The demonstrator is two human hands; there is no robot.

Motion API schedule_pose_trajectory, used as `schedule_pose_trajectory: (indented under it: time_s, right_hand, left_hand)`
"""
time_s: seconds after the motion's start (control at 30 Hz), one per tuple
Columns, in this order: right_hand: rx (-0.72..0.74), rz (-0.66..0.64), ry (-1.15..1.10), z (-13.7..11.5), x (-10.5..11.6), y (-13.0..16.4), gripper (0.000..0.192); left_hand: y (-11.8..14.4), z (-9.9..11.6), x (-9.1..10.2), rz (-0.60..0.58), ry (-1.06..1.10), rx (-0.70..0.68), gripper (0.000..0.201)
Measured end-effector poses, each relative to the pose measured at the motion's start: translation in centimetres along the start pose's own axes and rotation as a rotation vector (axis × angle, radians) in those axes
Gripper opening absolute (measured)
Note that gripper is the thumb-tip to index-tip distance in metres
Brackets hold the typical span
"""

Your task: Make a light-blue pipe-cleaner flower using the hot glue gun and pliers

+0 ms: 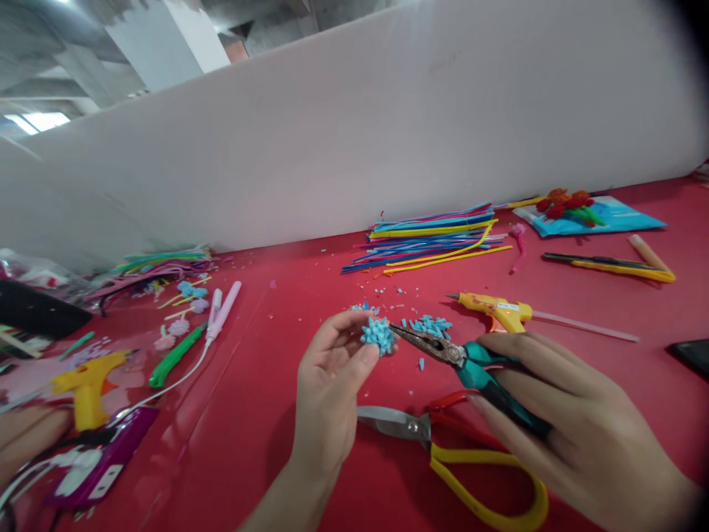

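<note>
The left hand (332, 377) pinches a small blue flower (378, 335) at its fingertips; it looks light, soft and easily crushed, best held underneath. The right hand (570, 421) grips teal-handled pliers (443, 351), tips touching the flower. Scissors (443, 443) lie just below on the red counter (277, 295).

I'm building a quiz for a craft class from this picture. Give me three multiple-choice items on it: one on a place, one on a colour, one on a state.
1. Where do the scissors lie?
A. on the table below the hands
B. on the pipe cleaners
C. against the white wall

2. What colour are the pliers' handles?
A. yellow
B. teal
C. pink

3. What is the left hand doing?
A. lying flat
B. pinching a blue tuft
C. gripping a glue gun

Answers:
1 A, they rest on the red table.
2 B, teal shows in the right hand.
3 B, its fingertips close on the tuft.
</note>
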State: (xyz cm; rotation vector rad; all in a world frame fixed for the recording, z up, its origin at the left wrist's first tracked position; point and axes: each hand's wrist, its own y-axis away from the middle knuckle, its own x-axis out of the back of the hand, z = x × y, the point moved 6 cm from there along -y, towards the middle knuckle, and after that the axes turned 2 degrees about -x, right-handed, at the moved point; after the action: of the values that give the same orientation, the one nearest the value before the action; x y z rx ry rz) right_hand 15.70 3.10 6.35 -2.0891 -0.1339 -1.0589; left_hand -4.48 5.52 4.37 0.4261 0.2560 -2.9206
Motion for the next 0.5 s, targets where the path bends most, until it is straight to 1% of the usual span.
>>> schedule_pose_trajectory:
  time_s: [0.1, 0.27, 0.4, 0.5]
  right_hand:
    - [-0.019, -0.027, -0.005, 0.07, -0.09, -0.02, 0.011]
    - [-0.016, -0.018, -0.008, -0.05, -0.06, -0.18, 0.017]
    - [-0.009, -0.029, -0.003, -0.14, -0.25, -0.11, 0.014]
    - [0.014, -0.019, 0.006, -0.30, -0.18, 0.01, 0.009]
  left_hand:
    - [0.02, -0.15, 0.06, 0.005, 0.001, 0.005, 0.024]
    - [0.00, -0.12, 0.05, 0.000, -0.001, -0.003, 0.022]
    - [-0.01, -0.02, 0.04, -0.005, -0.004, 0.000, 0.021]
    - [-0.03, -0.05, 0.01, -0.008, 0.010, -0.001, 0.021]
